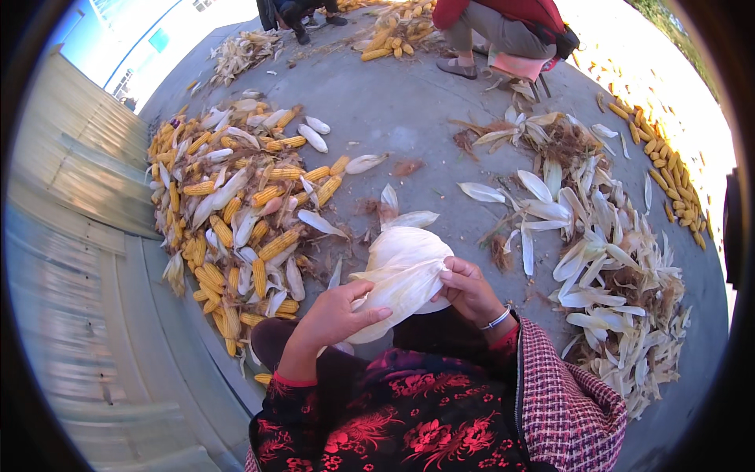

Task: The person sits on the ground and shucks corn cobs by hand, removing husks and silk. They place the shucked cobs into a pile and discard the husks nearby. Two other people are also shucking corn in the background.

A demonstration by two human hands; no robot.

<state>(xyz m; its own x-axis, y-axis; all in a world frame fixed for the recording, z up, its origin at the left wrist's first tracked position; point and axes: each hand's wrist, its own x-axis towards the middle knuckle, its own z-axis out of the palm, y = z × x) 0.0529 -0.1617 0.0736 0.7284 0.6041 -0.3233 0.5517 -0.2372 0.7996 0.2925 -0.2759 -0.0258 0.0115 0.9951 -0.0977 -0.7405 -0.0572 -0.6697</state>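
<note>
Pale corn husks (405,267), broad and spread like a fan, are stretched between my hands above my lap. My left hand (334,318) grips their lower left edge, thumb on top and the other fingers partly hidden beneath. At the right edge, my right hand (470,293) pinches the gathered end between thumb and fingers; a silvery bracelet is on that wrist. Whether any cob is inside the husks cannot be seen. Just beyond them, a loose husk (413,219) lies on the ground.
On the left is a heap of yellow corn cobs (267,194), some still in husks, beside a corrugated sheet wall (79,315). A pile of stripped husks (609,275) lies to the right. More cobs (676,177) line the far right. Two people crouch or sit at the far side, one in grey trousers (503,35).
</note>
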